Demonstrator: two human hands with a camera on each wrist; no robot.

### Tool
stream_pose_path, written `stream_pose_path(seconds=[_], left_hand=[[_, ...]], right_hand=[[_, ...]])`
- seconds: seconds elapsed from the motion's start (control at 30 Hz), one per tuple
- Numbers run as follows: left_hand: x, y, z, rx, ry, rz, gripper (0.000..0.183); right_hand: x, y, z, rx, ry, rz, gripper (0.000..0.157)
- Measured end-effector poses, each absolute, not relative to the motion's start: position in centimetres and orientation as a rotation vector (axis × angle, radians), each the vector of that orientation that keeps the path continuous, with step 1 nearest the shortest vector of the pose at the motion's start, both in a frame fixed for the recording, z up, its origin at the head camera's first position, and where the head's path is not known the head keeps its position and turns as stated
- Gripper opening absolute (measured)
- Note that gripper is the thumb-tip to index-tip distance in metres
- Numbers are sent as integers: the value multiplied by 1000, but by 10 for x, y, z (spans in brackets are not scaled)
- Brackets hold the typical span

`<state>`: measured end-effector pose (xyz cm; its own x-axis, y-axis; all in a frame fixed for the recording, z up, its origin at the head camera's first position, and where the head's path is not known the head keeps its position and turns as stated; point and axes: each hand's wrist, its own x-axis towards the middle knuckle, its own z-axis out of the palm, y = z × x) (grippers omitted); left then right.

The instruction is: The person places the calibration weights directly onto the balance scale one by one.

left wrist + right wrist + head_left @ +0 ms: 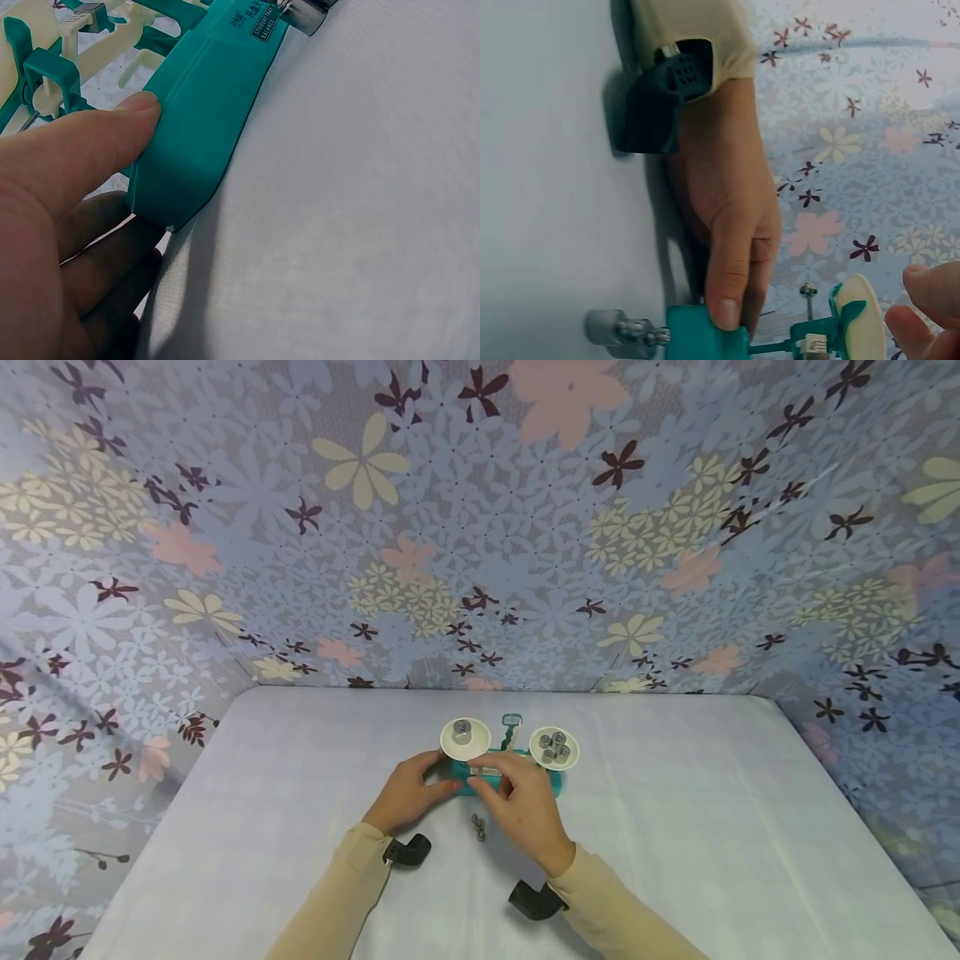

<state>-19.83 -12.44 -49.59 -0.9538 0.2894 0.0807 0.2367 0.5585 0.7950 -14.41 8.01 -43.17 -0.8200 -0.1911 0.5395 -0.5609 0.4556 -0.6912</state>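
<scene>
A teal balance scale (555, 783) with two cream pans stands on the white surface. My left hand (408, 793) grips the left end of its base, thumb on one side and fingers round the other, as the left wrist view shows on the teal base (202, 127). Over the middle of the scale is my right hand (525, 810), its thumb and forefinger apart close to the beam. One larger metal weight (462, 731) sits in the left pan (476, 750). Several smaller weights (555, 747) fill the right pan (572, 762).
Small metal weights (478, 828) lie on the white cloth in front of the scale, between the two forearms. A green strip (510, 735) stands up behind the beam. Flowered fabric (480, 568) rises at the back and sides. Each wrist wears a black camera (536, 900).
</scene>
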Motion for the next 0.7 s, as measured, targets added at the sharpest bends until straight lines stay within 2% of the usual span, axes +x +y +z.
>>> stream_pose_path(seconds=[0.7], left_hand=[[-198, -123, -497, 431, 2717, 1367, 62]], right_hand=[[-129, 87, -450, 599, -2430, 1527, 19]])
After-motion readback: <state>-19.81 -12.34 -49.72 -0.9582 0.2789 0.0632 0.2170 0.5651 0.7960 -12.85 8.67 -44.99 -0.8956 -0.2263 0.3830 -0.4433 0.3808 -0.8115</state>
